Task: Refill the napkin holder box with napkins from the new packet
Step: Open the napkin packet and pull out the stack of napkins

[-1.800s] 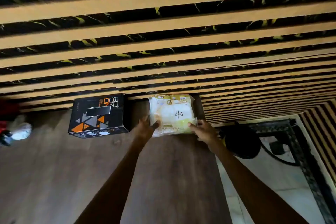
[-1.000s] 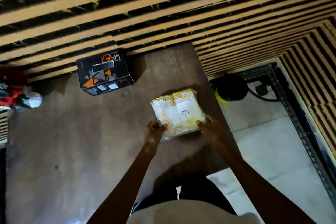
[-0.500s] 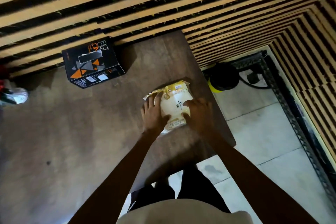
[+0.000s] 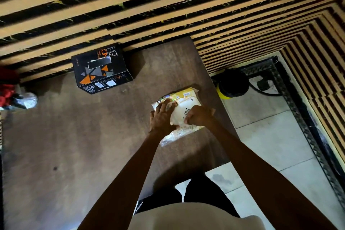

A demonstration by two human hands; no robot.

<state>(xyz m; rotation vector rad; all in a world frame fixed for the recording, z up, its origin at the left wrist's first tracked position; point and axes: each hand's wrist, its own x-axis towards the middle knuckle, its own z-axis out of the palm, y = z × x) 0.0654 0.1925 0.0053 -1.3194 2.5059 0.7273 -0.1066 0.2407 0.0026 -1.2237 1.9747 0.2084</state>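
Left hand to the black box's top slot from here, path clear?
Probably yes. The left hand lies flat on the napkin packet; only bare table lies between it and the napkin holder box, whose slot faces up.

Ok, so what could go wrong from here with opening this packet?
The packet lies near the right edge of the table, so a hard tug could slide it off onto the floor. The left hand lies flat on it while the right hand pinches the wrapper; a sudden rip might tear napkins or scatter them. The box sits apart by the wall, so loose napkins would need carrying over.
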